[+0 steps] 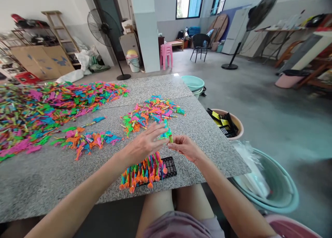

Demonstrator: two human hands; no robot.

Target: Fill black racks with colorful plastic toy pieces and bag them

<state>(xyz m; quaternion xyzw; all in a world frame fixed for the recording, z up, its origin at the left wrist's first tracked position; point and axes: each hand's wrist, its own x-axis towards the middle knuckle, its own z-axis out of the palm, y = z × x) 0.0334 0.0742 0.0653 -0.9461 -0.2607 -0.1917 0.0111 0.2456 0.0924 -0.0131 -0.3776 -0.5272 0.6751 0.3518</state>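
Observation:
A small turquoise-and-green plastic toy dart gun [168, 130] is between my two hands, above the table. My left hand [149, 141] has its fingers around the toy's left side, with the thumb hidden. My right hand [185, 146] pinches the toy's yellow-green lower end between thumb and fingertips. Just below lies a black lattice tray [170, 166], bearing a row of bright toy dart guns [145, 170] with orange round ends toward me. Beyond my hands is a loose heap of similar toys [153, 110]; a smaller heap [88, 139] lies to the left.
A large pile of colourful toys [52, 103] covers the far left of the speckled stone table [202, 137]. Beside its right edge stand a basin with black trays [240, 124], a teal tub with plastic bags [287, 182] and a turquoise basin [193, 81]. Two standing fans are farther back.

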